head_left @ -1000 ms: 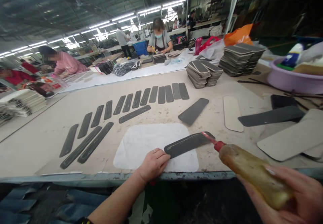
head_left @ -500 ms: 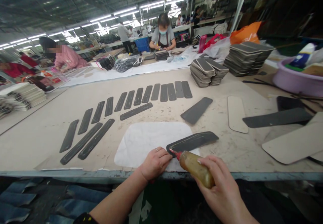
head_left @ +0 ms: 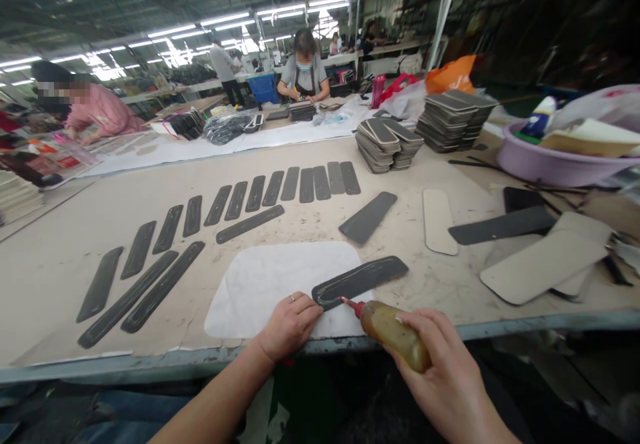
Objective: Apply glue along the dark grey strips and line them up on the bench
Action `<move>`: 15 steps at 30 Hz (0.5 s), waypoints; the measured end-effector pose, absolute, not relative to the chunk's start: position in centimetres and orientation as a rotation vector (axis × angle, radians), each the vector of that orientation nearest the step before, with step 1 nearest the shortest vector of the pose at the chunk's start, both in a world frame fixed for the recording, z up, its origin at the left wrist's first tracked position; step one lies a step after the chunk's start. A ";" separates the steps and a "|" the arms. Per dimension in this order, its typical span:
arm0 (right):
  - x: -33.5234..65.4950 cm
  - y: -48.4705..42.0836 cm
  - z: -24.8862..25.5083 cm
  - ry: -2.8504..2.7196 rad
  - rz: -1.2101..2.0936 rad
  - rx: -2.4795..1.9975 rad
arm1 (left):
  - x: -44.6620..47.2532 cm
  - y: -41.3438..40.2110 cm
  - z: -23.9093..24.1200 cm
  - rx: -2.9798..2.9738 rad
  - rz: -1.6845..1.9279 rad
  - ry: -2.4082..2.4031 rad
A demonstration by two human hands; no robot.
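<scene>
Right hand (head_left: 445, 371) comes in from lower right, wrist bent, fingers wrapped firmly round a soft amber squeeze bottle with a red nozzle (head_left: 393, 331); bottle tilted, nozzle pointing up-left, tip touching the near end of a long dark grey rounded strip of sheet material (head_left: 360, 281). Left hand (head_left: 287, 327) enters from lower left, forearm bare, palm down, fingers loosely curled, ring on one finger; fingertips press the strip's left end, holding nothing inside the hand. The strip lies slanted, half on a white rounded-corner cloth pad (head_left: 270, 284), right end on the bare beige worktable (head_left: 450, 284). It sits close to the table's near edge, a grey-blue lip just under both hands. A pale line shows along the strip's border.

Open room: bare table right of the strip, up to a beige rounded board (head_left: 440, 221) and a larger beige panel (head_left: 543, 267). Beyond the pad, a shorter dark slab (head_left: 367, 217) and a curved row of dark narrow strips (head_left: 250, 197), well apart from the hands. Two long dark strips (head_left: 145, 291) lie left of the pad. Stacks of dark pieces (head_left: 383, 144) and a lilac plastic basin (head_left: 560, 164) stand far back right. Other people work at distant tables.
</scene>
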State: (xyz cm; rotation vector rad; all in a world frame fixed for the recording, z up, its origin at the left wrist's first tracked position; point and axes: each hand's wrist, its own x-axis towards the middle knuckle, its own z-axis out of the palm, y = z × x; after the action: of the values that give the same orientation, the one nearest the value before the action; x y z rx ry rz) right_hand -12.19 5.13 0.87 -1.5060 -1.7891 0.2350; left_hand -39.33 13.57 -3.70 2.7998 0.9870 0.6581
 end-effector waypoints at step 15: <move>-6.8 6.8 0.8 -1.678 -0.070 -1.693 | -39.2 13.6 -3.5 2.734 0.689 0.979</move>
State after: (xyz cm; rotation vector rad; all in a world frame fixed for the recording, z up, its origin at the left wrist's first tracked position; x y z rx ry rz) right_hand -6.79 6.82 0.83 -1.6931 -1.6782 -0.0704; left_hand -39.20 13.62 -3.46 2.7336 0.9793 0.6892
